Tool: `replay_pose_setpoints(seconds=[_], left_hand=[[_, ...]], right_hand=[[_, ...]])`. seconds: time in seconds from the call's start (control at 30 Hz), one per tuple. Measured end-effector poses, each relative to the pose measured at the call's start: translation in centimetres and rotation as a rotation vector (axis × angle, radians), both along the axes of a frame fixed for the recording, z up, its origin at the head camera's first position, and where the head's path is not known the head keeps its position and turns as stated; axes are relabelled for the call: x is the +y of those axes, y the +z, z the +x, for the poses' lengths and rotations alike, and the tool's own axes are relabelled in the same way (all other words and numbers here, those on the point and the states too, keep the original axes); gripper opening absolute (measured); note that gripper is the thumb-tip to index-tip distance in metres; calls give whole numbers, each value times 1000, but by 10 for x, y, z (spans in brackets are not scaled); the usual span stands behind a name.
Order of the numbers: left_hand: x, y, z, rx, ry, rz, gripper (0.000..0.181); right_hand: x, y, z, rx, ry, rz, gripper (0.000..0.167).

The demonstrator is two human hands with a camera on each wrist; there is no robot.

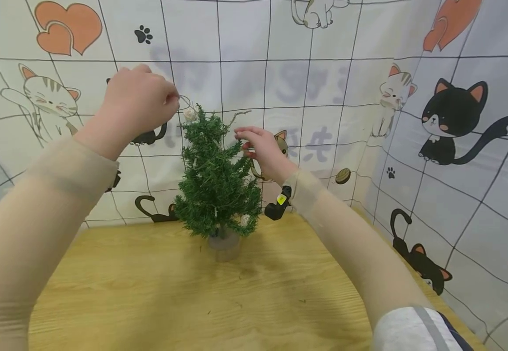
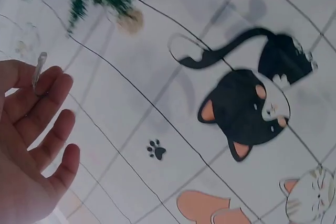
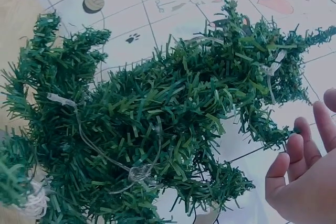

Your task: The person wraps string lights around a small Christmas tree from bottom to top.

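Observation:
A small green artificial Christmas tree [image 1: 219,180] stands on the wooden table, with thin wire and small clear bulbs among its branches. Left of the treetop, my left hand [image 1: 142,100] pinches the thin wire of a string of lights. One clear bulb [image 2: 40,69] pokes up by its fingertips in the left wrist view. A pale woven ball [image 2: 130,21] hangs near the treetop. On the tree's other side is my right hand [image 1: 264,148], its fingers loosely bent by the branch tips [image 3: 283,136]. It holds nothing visible; whether a fingertip touches a branch, I cannot tell.
The tree's round base [image 1: 224,246] rests on the wooden table [image 1: 170,292], where a few dark bits lie. Behind and to the right hangs a white gridded cloth [image 1: 245,39] with cartoon cats. Another woven ball [image 1: 244,220] sits low on the tree.

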State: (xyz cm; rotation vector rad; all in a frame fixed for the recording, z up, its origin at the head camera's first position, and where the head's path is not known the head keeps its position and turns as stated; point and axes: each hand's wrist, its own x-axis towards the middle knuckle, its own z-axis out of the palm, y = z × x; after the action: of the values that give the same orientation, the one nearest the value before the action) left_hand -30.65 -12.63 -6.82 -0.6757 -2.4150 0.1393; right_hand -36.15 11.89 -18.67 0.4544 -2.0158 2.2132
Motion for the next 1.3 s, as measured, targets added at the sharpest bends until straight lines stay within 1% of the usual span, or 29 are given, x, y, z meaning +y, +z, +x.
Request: replay_pose_setpoints(seconds=[0.07,0.1,0.13,0.2,0.27,0.33,0.37,0.43,0.47,0.53,0.6,0.67,0.7,0.77,0.83,0.9,0.97,1.03,1.1,1.13,1.2,1.3], left_hand=[[0,-9,14,-26,-41,24,33],[0,-15,20,-55,-65,42,33],[1,-20,25,-93,-91,62,33],[5,-31,32,-187,-139,112,33],[9,-43,34,-285,-176,164,33],[16,-53,32,-362,-214,213,34],[21,-57,30,-389,-232,234,34],[29,-64,25,-406,-260,248,36],[33,-67,22,-395,-274,245,37],[40,-74,18,-334,-285,206,38],[46,-81,15,-250,-277,137,40],[51,-88,14,-184,-253,65,41],[53,-91,13,-162,-240,37,41],[57,-95,12,-151,-224,7,43],[61,-97,12,-152,-209,5,44],[63,-97,12,-142,-206,15,44],[65,-96,12,-120,-200,12,44],[65,-95,12,-91,-189,-4,45],[64,-96,13,-58,-181,-24,46],[62,-97,14,-35,-180,-31,46],[56,-102,15,27,-197,-21,44],[44,-111,16,159,-262,32,35]], right_hand=[[0,1,5,24,-30,32,28],[1,1,8,40,-49,55,28],[1,1,11,58,-70,84,27],[1,0,17,101,-98,145,25],[0,-2,24,142,-88,205,24],[0,-3,29,184,-46,268,25],[-1,-3,31,195,-18,290,27],[-1,-3,35,211,38,327,29],[-2,-3,37,212,56,346,31],[-2,-4,38,200,70,367,31],[1,-6,38,187,74,382,31],[4,-9,36,170,69,397,29],[6,-11,35,165,69,400,28],[9,-12,34,171,78,412,27],[10,-13,33,183,82,409,28],[8,-13,33,205,75,404,27],[6,-12,34,227,54,401,25],[5,-12,33,244,16,402,24],[6,-13,31,262,-28,428,23],[6,-15,29,267,-49,449,23],[7,-20,24,278,-83,500,22],[7,-26,17,285,-114,565,22]])
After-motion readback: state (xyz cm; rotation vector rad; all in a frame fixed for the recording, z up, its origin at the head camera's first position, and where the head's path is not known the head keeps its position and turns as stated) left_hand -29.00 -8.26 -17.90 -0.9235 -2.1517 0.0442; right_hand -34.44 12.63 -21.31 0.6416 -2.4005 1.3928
